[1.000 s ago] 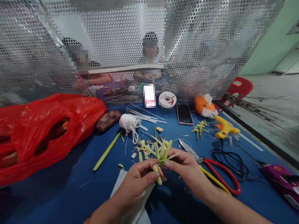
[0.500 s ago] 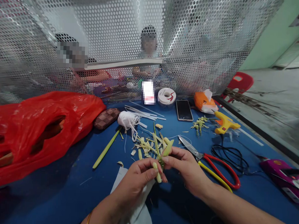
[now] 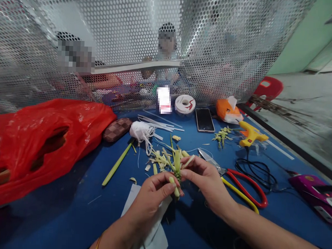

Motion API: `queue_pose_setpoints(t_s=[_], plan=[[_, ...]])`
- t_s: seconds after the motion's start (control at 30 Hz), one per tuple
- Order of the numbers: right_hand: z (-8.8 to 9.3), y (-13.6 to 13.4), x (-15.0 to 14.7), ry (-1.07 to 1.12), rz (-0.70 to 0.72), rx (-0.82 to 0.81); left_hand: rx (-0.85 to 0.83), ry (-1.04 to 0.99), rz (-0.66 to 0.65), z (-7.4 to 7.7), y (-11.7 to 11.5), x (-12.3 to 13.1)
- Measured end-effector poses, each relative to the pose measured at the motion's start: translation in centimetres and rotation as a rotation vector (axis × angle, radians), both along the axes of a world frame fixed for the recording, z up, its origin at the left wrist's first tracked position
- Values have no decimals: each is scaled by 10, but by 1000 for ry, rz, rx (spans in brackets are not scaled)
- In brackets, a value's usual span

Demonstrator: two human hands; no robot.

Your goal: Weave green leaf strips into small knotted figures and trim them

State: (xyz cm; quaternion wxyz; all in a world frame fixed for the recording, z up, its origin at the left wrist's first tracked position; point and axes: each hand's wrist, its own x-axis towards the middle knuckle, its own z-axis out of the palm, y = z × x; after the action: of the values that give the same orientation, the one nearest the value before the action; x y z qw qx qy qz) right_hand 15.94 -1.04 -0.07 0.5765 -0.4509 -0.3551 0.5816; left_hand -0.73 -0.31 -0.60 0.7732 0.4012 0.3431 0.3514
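Observation:
Between my two hands is a small green woven piece of leaf strips (image 3: pixel 177 174), its loose ends sticking up and outward. My left hand (image 3: pixel 156 194) is closed on its lower left side, with a pale strip end poking out between thumb and fingers. My right hand (image 3: pixel 205 181) pinches a narrow strip (image 3: pixel 190 161) that slants up to the right, beside the woven part. Behind the fingers lies a scatter of pale green leaf scraps (image 3: pixel 159 159). Scissors (image 3: pixel 232 177) with red and yellow handles rest right beside my right hand, partly hidden by it.
A red plastic bag (image 3: pixel 81 114) fills the left side. Around the hands are a long green stalk (image 3: pixel 117 164), white string (image 3: pixel 140 131), a phone (image 3: pixel 205 120), a ribbon spool (image 3: pixel 185 104), a yellow glue gun (image 3: pixel 252 134) and a purple power strip (image 3: pixel 313 191). People sit behind the perforated metal screen (image 3: pixel 125 32).
The broad leaf strip that leaned right beside my right fingers now stands upright. My right hand now pinches a narrower strip. The left hand keeps its hold.

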Motion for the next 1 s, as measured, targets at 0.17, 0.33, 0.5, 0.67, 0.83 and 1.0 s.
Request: queue_pose_setpoints(t_s=[0.17,0.33,0.5,0.67,0.83,1.0], plan=[[0,-2,4,-75,-45,83,-8,-20,20,-1,2,0],[-7,-5,8,-487,-63,285,-88,-49,141,2,3,0],[-6,-6,16,-788,10,672,-72,-76,133,1,3,0],[-5,2,26,-510,-203,453,16,-123,-16,2,1,0],[1,10,31,-569,-104,350,78,-107,-173,2,-1,-2],[5,7,23,-323,267,219,54,-78,-243,-2,1,-4]])
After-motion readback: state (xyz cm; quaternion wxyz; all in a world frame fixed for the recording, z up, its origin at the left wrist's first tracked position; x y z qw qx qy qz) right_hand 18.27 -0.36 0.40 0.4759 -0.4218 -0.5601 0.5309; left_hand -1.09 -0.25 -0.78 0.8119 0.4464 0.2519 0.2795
